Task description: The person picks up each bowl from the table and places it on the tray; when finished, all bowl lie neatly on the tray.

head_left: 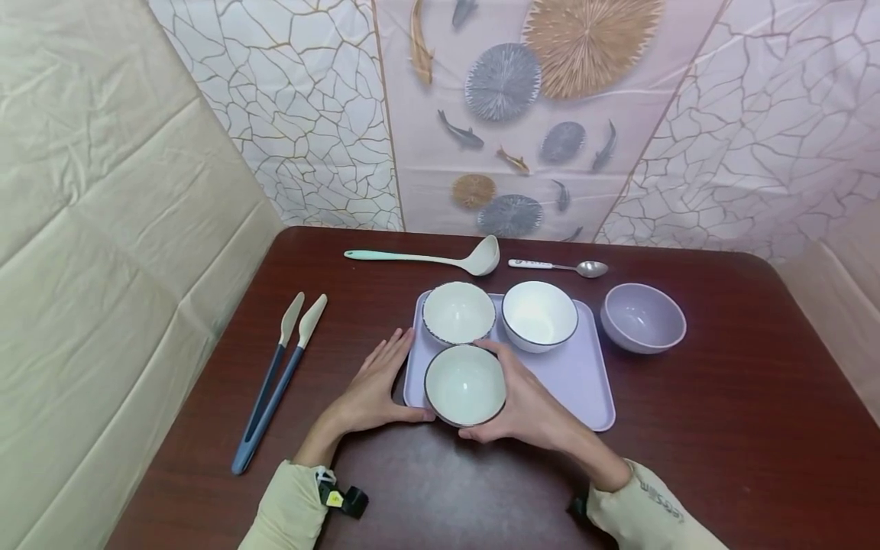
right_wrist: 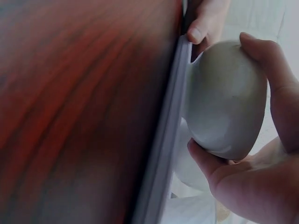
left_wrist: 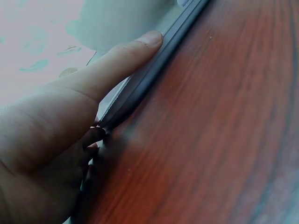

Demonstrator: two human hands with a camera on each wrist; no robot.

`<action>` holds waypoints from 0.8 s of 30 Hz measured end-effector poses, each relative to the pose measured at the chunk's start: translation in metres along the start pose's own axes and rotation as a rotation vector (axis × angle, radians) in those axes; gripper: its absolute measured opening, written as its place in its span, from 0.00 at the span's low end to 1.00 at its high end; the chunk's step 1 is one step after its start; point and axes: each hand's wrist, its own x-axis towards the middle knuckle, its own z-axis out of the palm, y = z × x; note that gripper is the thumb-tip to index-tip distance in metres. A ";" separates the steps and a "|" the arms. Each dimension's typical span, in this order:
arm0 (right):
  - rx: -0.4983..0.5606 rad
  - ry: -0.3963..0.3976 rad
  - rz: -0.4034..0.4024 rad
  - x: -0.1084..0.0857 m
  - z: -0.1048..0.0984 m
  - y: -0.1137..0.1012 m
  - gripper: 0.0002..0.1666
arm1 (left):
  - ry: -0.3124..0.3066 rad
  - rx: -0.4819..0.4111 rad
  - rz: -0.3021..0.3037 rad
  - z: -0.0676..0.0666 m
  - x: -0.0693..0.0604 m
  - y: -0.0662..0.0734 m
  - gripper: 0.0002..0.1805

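Observation:
My right hand (head_left: 532,401) grips a white bowl with a dark rim (head_left: 464,386) from its right side, thumb in front and fingers behind. In the right wrist view the bowl (right_wrist: 229,98) is at the front edge of a lilac tray (head_left: 574,374); whether its base fully rests there I cannot tell. My left hand (head_left: 374,389) lies at the tray's front left corner, fingers extended along the left side. Its thumb touches the tray's front rim in the left wrist view. Two more white bowls stand on the tray, one at the back left (head_left: 458,312), the other at the back right (head_left: 539,315).
A lilac bowl (head_left: 642,318) stands right of the tray. Behind the tray lie a ladle with a mint handle (head_left: 419,257) and a spoon with a white handle (head_left: 558,266). Blue-handled tongs (head_left: 275,389) lie on the left of the dark wooden table (head_left: 729,397).

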 end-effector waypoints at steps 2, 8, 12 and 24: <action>-0.018 0.009 -0.006 0.001 0.002 0.001 0.71 | -0.001 0.001 0.000 0.000 0.000 0.000 0.70; -0.033 0.028 -0.015 0.003 0.007 0.002 0.72 | 0.005 0.004 0.008 -0.001 0.000 0.000 0.70; -0.030 0.046 -0.023 0.006 0.009 0.003 0.72 | 0.003 0.012 0.006 -0.001 0.000 0.000 0.70; -0.251 0.144 -0.138 -0.017 -0.025 -0.007 0.65 | 0.007 0.008 0.002 -0.001 0.000 -0.001 0.71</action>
